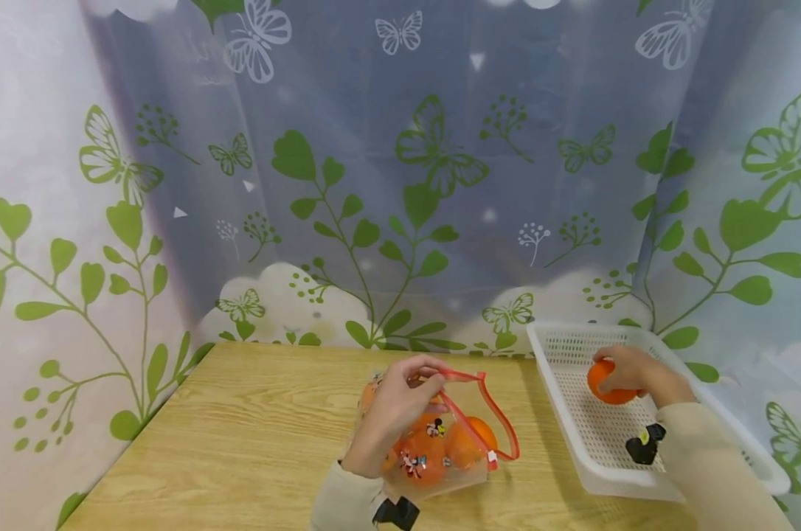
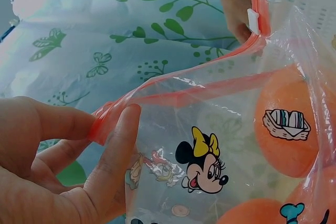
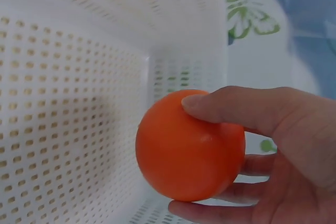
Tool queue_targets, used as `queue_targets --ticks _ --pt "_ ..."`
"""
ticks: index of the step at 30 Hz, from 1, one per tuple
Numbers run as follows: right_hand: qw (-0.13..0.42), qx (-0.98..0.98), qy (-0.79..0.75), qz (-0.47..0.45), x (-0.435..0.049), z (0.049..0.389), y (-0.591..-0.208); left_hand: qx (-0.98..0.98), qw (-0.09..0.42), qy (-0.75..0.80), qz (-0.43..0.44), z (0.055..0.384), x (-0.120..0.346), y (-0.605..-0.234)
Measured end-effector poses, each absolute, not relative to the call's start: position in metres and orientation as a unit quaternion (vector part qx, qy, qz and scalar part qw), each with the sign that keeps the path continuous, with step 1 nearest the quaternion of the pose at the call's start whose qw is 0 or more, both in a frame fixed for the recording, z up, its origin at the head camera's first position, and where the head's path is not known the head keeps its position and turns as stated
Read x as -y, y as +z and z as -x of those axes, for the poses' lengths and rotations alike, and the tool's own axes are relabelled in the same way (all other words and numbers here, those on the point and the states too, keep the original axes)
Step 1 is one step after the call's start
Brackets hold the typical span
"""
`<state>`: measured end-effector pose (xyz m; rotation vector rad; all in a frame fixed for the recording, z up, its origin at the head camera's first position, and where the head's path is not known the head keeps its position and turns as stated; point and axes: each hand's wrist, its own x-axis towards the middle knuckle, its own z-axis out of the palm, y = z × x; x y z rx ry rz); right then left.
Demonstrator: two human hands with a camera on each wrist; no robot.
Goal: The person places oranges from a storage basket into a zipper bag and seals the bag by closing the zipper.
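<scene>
A clear zip bag [image 1: 440, 472] with a red zip edge and cartoon prints stands on the table, holding several oranges [image 1: 422, 451]. My left hand [image 1: 400, 398] pinches the red edge at one end of its mouth between thumb and fingers, as the left wrist view shows. The mouth gapes, and a white slider [image 2: 253, 21] sits toward the far end. Over the white basket [image 1: 589, 472], my right hand [image 1: 629, 372] grips an orange [image 3: 189, 148], thumb on top and fingers curled beneath. No other fruit shows in the basket.
The basket has perforated walls and floor and stands at the right of the wooden table [image 1: 241, 435]. A patterned curtain [image 1: 400, 221] with butterflies and leaves hangs behind the table and along both sides. Black wrist mounts [image 1: 395, 512] sit on both sleeves.
</scene>
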<state>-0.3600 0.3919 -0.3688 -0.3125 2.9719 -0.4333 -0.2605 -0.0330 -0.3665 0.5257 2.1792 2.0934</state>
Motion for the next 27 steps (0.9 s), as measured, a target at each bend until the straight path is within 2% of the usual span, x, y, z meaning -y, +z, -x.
queue_targets --ticks 10,19,27 --pt "0.019 -0.981 -0.142 0.134 -0.375 0.344 -0.358 -0.724 0.038 0.670 -0.158 0.260 0.032 -0.367" --pt "-0.076 -0.973 -0.139 0.166 -0.351 0.324 -0.354 -0.726 0.039 0.668 -0.158 0.260 0.031 -0.366" --pt "-0.123 -0.964 -0.157 0.178 -0.329 0.297 -0.352 -0.723 0.038 0.672 -0.158 0.261 0.030 -0.366"
